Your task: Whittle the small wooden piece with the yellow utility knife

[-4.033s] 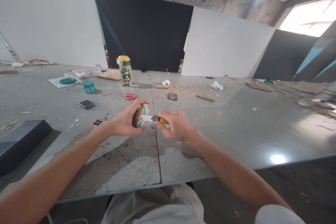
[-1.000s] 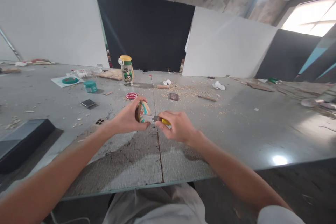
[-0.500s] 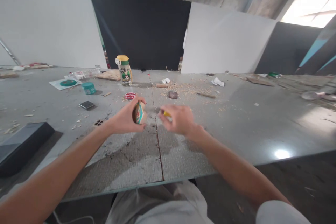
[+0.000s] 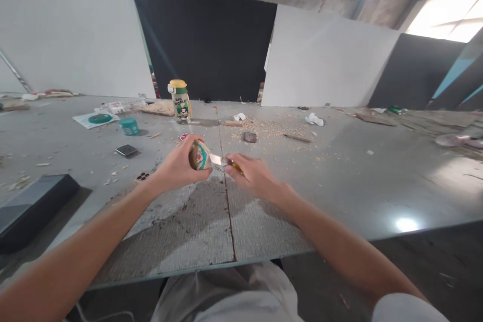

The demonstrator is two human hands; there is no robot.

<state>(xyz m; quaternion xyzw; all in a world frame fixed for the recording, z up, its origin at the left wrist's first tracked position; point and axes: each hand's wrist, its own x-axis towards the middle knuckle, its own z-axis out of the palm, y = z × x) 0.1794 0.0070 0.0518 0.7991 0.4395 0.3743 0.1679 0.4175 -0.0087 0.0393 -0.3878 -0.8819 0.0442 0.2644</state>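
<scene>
My left hand [image 4: 180,165] curves its thumb and fingers around a small, rounded wooden piece [image 4: 199,155] painted in teal and red. The painted face turns up and toward me. In my right hand [image 4: 254,173], closed around its yellow handle, is a chisel [image 4: 216,159] with a short flat blade pointing left. The blade tip is right at the piece's right edge; I cannot tell whether it touches. Both hands are held over the near middle of the table. A red round lid [image 4: 184,137] lies partly hidden behind my left fingers.
Wood chips surround a dark block [image 4: 249,137], a wooden stick [image 4: 234,124] and a thin wooden-handled tool [image 4: 298,138]. Left are a teal jar [image 4: 129,126], a small black square [image 4: 126,150] and a dark box [image 4: 37,206]. A yellow-lidded bottle [image 4: 181,103] stands behind.
The wooden piece has turned so more of its painted face shows. The chisel has come to the left, its blade now at the piece's edge.
</scene>
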